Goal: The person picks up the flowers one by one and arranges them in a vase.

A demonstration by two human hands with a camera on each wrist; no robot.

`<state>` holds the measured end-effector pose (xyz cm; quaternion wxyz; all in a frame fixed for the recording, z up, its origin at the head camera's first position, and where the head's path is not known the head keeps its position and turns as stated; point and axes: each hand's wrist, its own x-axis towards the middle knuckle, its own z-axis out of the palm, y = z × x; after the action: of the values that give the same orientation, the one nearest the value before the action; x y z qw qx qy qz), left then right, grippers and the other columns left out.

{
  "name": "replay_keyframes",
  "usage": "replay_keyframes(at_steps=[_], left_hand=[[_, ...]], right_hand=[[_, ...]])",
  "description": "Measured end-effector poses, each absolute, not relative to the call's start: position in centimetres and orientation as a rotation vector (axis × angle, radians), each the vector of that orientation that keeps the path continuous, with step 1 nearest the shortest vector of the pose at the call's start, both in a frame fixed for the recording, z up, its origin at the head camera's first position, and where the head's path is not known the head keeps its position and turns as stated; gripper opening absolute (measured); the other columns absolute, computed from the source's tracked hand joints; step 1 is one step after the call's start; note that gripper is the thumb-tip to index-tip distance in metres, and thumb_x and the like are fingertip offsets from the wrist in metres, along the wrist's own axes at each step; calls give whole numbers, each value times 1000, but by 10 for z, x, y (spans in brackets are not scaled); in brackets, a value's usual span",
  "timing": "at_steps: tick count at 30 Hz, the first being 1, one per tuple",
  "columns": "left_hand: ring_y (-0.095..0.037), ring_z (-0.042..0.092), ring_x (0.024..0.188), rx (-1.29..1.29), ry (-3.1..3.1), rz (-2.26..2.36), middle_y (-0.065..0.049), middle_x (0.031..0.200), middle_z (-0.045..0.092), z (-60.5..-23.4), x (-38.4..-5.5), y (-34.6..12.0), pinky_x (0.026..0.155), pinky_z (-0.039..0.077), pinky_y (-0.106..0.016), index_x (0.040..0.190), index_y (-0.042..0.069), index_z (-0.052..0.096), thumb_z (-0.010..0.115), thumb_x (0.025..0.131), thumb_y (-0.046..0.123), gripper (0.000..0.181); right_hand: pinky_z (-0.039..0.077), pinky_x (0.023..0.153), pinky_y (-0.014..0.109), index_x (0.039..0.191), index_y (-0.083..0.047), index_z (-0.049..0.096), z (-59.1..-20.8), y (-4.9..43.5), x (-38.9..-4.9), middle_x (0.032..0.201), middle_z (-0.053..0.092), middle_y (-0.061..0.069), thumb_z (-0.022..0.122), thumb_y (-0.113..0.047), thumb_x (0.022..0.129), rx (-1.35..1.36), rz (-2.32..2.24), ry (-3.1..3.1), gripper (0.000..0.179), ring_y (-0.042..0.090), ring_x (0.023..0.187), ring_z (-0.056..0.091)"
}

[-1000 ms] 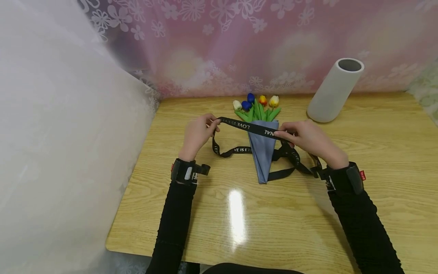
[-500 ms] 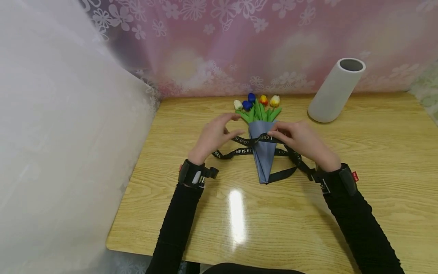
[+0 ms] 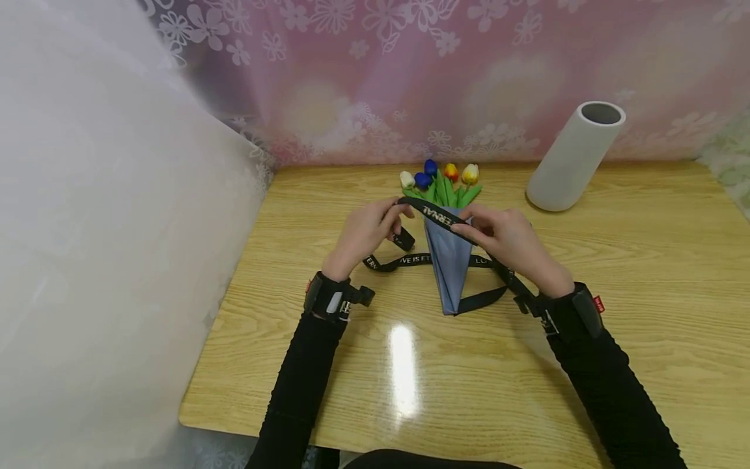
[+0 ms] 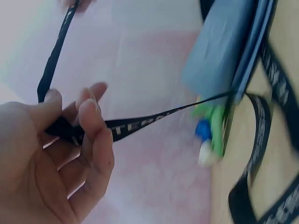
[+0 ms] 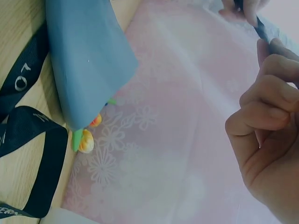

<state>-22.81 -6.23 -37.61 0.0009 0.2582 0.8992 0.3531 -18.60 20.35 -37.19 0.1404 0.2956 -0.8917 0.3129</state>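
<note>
Black lettered ribbon [image 3: 436,214], running beneath the wrapped bouquet [image 3: 450,260] with one span raised above, appears light, limp and twist-prone, best pinched flat across its width; left hand [image 3: 364,233] and right hand [image 3: 511,242] each pinch that span.

Ribbon [image 3: 436,215] blk, wht-lettered; wrap [image 3: 451,277] gry-blue; backdrop [image 3: 410,85] pink w/ wht floral; vase [image 3: 575,159] wht.

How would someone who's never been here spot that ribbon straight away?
On the pale wooden table, before the pink flowered backdrop, lie tulips in a blue-grey wrap. Over that wrap, the ribbon spans from the left hand to the right hand, more of it lying loose below. Unlike the plain wrap, it's narrow, black and printed with pale capital letters.
</note>
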Motion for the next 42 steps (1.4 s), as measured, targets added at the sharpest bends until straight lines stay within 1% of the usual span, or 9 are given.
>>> replay_keyframes(at_steps=[8,12,19,23,25,28,32,36,42], left_hand=[[-20,66,66,251,3126,1158,-8,85,73,-366,-238,-126,49,37,-28,114,9,73,43,111,33,39],[-28,70,67,60,3281,968,-15,94,76,-365,-238,-146,48,42,-34,120,2,71,52,108,26,32],[-40,64,76,-27,3284,739,-31,137,54,-362,-233,-144,61,51,-49,155,-1,35,65,101,36,72],[-35,68,85,156,3241,810,-29,144,47,-353,-223,-123,64,54,-45,155,4,38,62,103,36,66],[-31,69,93,341,3188,805,-25,147,47,-354,-215,-109,67,55,-43,154,8,41,60,104,34,60],[-32,62,119,671,3052,743,-21,154,42,-367,-203,-87,95,53,-44,154,11,43,59,105,31,56],[-37,36,146,1008,2839,554,-20,162,31,-398,-189,-66,122,25,-50,155,13,42,57,106,26,54],[-43,25,150,1091,2711,391,-19,164,28,-424,-178,-65,119,27,-60,155,15,45,56,106,24,50],[-41,13,154,850,2590,351,-13,169,17,-435,-173,-96,118,18,-68,161,21,31,54,106,35,61]], right_hand=[[33,48,24,101,-14,71,-370,216,-190,57,52,-5,68,-16,99,784,893,-2574,4,6,48,43],[30,45,23,102,-14,71,-366,224,-190,61,56,-5,68,-15,99,740,826,-2539,4,6,46,44],[39,53,20,106,-7,72,-354,238,-186,81,73,7,68,-13,99,639,747,-2545,10,22,64,65],[45,62,18,110,-7,73,-350,242,-181,96,75,8,69,-12,98,605,747,-2515,13,21,75,66],[50,65,24,111,-6,72,-352,242,-180,99,74,9,70,-10,97,634,736,-2511,15,21,79,66],[55,74,41,114,-5,71,-365,243,-179,106,71,11,72,-11,95,712,672,-2579,20,26,91,66],[46,97,62,128,-4,67,-395,252,-172,131,61,20,74,-19,94,865,485,-2800,37,42,122,55],[25,104,80,146,-13,55,-423,265,-160,157,40,19,69,-38,97,968,366,-3088,57,50,143,32],[10,100,88,156,-24,42,-436,288,-143,166,23,15,62,-54,96,786,480,-3340,70,52,148,18]])
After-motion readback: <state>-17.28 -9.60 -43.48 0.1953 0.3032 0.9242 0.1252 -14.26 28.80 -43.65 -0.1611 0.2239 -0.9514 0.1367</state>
